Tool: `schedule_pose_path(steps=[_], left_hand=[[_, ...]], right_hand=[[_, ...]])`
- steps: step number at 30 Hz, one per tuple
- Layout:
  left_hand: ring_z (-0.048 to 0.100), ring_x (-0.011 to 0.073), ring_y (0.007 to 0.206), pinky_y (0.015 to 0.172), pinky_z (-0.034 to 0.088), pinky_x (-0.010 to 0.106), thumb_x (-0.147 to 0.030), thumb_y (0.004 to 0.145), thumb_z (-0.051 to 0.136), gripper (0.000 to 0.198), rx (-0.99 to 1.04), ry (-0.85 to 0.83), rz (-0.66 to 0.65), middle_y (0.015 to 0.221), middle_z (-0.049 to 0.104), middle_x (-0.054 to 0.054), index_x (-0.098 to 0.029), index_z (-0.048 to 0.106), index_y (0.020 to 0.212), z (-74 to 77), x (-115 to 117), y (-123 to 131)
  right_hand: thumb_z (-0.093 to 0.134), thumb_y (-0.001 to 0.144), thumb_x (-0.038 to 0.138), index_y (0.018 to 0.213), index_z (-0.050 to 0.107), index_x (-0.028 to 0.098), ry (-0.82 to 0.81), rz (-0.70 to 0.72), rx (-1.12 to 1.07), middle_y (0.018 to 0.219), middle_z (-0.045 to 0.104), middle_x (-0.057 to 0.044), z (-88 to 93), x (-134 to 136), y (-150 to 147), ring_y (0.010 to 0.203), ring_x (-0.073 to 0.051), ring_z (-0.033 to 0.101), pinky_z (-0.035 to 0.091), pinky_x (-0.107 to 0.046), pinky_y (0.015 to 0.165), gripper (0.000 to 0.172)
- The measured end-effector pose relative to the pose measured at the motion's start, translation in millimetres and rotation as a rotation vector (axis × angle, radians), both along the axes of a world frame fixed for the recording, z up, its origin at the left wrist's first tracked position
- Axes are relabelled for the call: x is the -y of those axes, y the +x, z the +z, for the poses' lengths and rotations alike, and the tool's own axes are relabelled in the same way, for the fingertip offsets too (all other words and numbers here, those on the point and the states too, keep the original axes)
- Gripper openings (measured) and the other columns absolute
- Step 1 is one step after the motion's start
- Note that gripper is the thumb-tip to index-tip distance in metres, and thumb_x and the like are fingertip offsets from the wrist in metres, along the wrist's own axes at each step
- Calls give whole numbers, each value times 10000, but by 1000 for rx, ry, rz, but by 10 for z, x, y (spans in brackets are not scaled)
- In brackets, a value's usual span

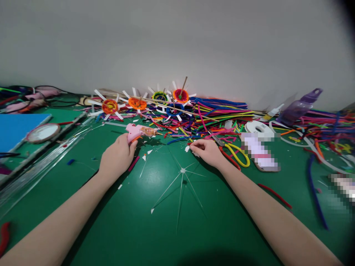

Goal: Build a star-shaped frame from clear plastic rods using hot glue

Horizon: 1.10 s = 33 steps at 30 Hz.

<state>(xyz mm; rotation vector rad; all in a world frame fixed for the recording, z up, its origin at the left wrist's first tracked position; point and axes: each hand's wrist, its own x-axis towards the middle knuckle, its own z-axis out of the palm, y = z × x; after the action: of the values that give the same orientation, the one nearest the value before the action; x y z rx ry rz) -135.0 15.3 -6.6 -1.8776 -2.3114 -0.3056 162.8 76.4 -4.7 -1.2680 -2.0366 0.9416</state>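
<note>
My left hand is wrapped round the handle of a pink glue gun, whose glue-smeared nozzle points right. At the right, my right hand pinches a small white scrap between thumb and fingertips. Between and below the hands, a spoked piece of thin clear strands spreads out from a small whitish hub over the green table. One of its strands ends at a white paper triangle on the near side. A few more white scraps lie by the glue gun.
Yellow-handled scissors lie right of my right hand, near a white ribbon roll. Colourful pipe cleaners and orange wheels with white strips crowd the back. A purple bottle stands back right; a tape roll lies left.
</note>
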Motion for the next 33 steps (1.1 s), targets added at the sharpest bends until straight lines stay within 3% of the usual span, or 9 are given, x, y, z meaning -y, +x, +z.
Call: schedule_pose_path(steps=[33], left_hand=[[619,291,865,586,397,325,-460,915,252,451,-4,-14,-2,1071,611,131,-134,445,1159,7,2,-5]], right_hand=[[549,795,295,762,676,157,21,13,17,643,638,-21,-5,5,0,566,-123,548,412,-248,560,191]])
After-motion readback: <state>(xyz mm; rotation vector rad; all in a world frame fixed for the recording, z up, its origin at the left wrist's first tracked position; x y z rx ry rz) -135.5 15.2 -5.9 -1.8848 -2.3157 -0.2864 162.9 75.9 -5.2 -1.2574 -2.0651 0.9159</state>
